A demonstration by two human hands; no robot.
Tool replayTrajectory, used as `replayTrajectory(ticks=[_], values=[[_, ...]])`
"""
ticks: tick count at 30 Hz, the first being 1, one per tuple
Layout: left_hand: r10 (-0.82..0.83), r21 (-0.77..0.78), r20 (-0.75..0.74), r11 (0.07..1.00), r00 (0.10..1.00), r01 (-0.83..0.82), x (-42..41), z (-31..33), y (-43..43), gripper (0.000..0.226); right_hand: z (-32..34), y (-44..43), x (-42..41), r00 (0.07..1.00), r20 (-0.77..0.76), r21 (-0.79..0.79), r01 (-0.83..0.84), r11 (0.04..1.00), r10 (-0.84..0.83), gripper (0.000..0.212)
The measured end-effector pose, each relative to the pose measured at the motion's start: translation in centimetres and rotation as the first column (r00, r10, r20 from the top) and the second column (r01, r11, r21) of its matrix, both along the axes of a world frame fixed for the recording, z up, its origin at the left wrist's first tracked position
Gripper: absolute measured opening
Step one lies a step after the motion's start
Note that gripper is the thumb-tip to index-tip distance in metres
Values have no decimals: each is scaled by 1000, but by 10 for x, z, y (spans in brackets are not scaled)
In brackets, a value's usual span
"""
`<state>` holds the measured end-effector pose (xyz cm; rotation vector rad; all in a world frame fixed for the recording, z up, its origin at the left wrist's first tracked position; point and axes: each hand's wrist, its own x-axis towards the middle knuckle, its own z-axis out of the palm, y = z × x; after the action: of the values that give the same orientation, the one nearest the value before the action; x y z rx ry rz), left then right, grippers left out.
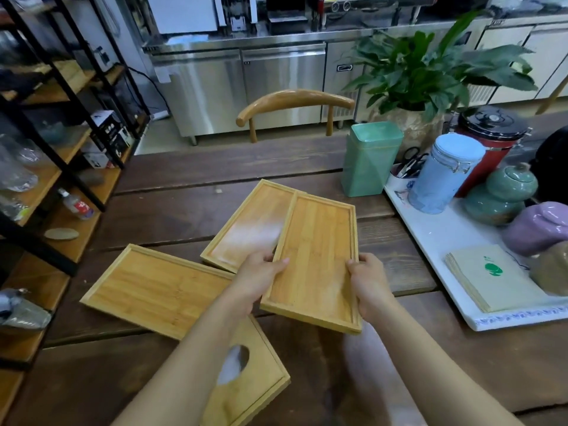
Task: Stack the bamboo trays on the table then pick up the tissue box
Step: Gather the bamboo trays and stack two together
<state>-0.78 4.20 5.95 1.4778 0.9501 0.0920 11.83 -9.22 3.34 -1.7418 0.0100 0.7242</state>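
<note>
The dark wooden table (172, 210) stands in a kitchen room with steel counters behind it, and three bamboo trays are on or over it. One tray (155, 289) lies left of the tissue box (252, 376) and one tray (252, 224) lies beyond it. The left hand (261, 276) and right hand (367, 282) are closed on the side edges of the third tray (316, 259), raised and tilted beyond the box.

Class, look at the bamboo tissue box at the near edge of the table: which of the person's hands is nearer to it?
Left. The left hand grips the held tray just beyond the tissue box, its forearm crossing over the box. The right hand grips the tray's opposite edge, farther to the right.
</note>
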Motion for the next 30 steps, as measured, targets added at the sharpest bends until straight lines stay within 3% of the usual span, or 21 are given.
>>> replayTrajectory(ticks=[4,7,11,16,21,27,30], values=[[-102,332,-176,930,979,157,4,-4,35,20,-1,44,4,987,155,-90,-32,995,46,29],[-70,439,-245,881,967,175,9,-7,70,30,-2,77,5,958,263,-143,-75,987,111,29],[-96,500,-183,848,978,177,12,-11,112,32,-8,113,9,893,368,-273,-164,948,260,34],[-122,512,-212,831,970,216,17,-37,144,26,-26,141,8,830,429,-421,-166,892,357,29],[-96,514,-247,831,964,214,13,-65,159,28,-52,156,-5,833,430,-486,-112,867,349,29],[-25,530,-80,846,997,63,11,-74,168,33,-68,167,-11,841,437,-477,-82,875,318,29],[-11,515,-86,855,996,54,12,-77,173,33,-69,171,-10,808,472,-516,-71,854,352,30]])
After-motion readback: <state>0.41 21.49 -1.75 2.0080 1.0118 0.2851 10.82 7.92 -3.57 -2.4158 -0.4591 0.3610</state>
